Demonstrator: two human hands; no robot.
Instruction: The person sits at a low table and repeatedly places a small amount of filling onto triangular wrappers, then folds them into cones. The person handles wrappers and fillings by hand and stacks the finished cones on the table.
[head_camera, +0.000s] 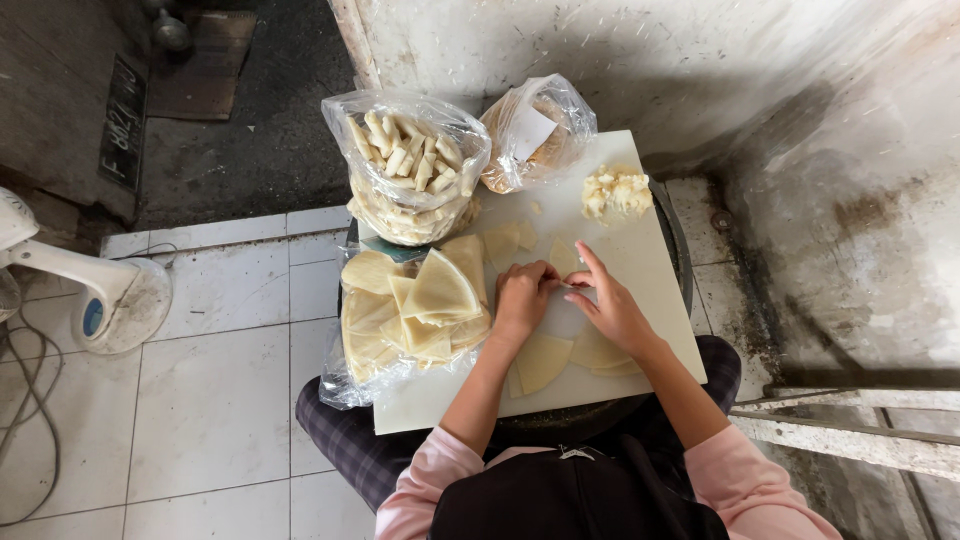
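My left hand (522, 297) and my right hand (610, 303) meet over the middle of a white cutting board (650, 260), both pinching a small pale dough piece (563, 283) between the fingertips. Triangular dough wrappers (545, 360) lie on the board just under my wrists. A pile of cream wrappers (425, 300) sits in an open plastic bag to the left of my left hand. A heap of chopped pale filling (616, 192) rests at the board's far right corner.
A clear bag of rolled finger-shaped pieces (410, 170) stands at the board's far left, and a second bag with a brownish content (535, 135) beside it. A white fan base (105, 295) and cables lie on the tiled floor at left. A stained wall rises at right.
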